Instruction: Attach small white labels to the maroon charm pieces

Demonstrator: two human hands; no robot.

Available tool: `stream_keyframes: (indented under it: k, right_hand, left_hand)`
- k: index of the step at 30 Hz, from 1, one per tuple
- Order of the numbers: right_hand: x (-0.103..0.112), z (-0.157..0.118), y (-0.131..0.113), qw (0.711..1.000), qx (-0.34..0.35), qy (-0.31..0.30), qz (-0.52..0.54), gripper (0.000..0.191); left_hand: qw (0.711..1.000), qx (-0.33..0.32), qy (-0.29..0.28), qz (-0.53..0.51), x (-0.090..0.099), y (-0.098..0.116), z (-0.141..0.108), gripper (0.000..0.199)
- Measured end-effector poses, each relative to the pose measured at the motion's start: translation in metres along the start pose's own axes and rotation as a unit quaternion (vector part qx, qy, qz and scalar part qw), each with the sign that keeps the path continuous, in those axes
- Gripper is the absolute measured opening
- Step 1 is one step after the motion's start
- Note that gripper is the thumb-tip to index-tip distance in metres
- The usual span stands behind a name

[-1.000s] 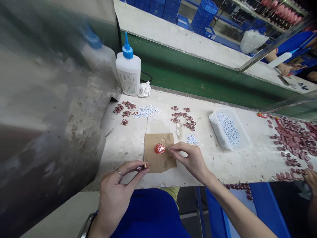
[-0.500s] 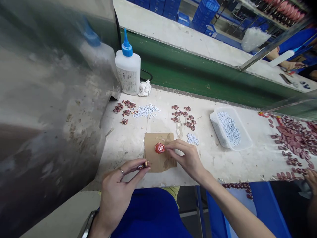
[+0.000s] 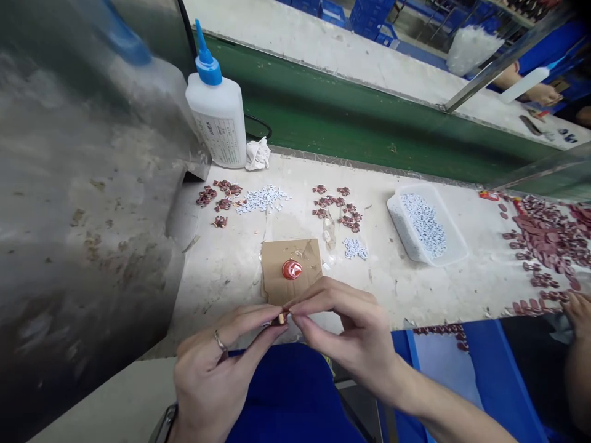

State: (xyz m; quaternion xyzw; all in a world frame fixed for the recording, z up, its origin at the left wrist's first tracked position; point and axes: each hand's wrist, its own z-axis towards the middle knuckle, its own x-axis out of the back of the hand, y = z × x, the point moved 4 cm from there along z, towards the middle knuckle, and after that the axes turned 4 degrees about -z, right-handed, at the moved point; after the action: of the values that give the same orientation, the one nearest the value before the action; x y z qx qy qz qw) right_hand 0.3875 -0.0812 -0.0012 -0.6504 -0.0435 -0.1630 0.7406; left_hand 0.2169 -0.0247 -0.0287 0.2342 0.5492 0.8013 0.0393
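Note:
My left hand (image 3: 217, 363) pinches a small dark brown figure piece (image 3: 281, 319) with a pale tan part, between thumb and forefinger. My right hand (image 3: 351, 332) meets it from the right, thumb and forefinger closed at the piece's edge; whatever they hold is too small to make out. Just beyond both hands, a round red cap (image 3: 292, 269) with glossy red and white contents rests on a cardboard square (image 3: 272, 282). Small brown pieces (image 3: 220, 221) and a heap of tiny white-and-blue pieces (image 3: 264, 198) lie behind, to the left.
A white glue bottle (image 3: 217, 123) with a blue nozzle stands by the metal panel (image 3: 92, 215) at left. More brown pieces (image 3: 351, 215) and tiny pieces (image 3: 355, 248) lie right of centre. A clear tub (image 3: 455, 246) holds many tiny pieces. Another person's hand (image 3: 579, 314) is at far right.
My right hand has left the red cap and come toward me, joining my left hand at the brown figure piece. The view has shifted slightly.

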Motion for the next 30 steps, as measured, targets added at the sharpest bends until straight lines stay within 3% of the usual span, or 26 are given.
stream_keyframes:
  k: [8,12,16,23,26,30]
  right_hand:
    - [0.000,-0.003,0.000,0.995,0.040,-0.039,-0.083,0.018]
    - [0.001,-0.003,-0.013,0.970,0.115,-0.082,-0.198,0.020]
    - [0.006,-0.002,-0.022,0.954,0.150,-0.083,-0.246,0.021]
    - [0.009,-0.003,-0.002,0.999,-0.006,-0.021,-0.035,0.031]
    - [0.001,-0.001,0.005,0.996,-0.073,-0.049,0.034,0.023]
    - [0.001,0.016,0.014,0.989,-0.099,-0.106,0.021,0.010]
  left_hand:
    - [1.000,-0.009,0.011,0.013,0.000,0.001,0.000,0.023]
    - [0.999,-0.027,0.014,0.022,0.001,0.007,0.002,0.023]
    - [1.000,0.001,0.006,0.009,0.000,0.012,0.006,0.022]
    - [0.998,0.049,-0.007,-0.024,-0.002,0.010,0.006,0.020]
    - [0.999,0.050,-0.001,-0.009,-0.002,0.006,0.004,0.021]
    - [0.998,0.021,0.001,0.055,0.007,0.004,-0.007,0.033]
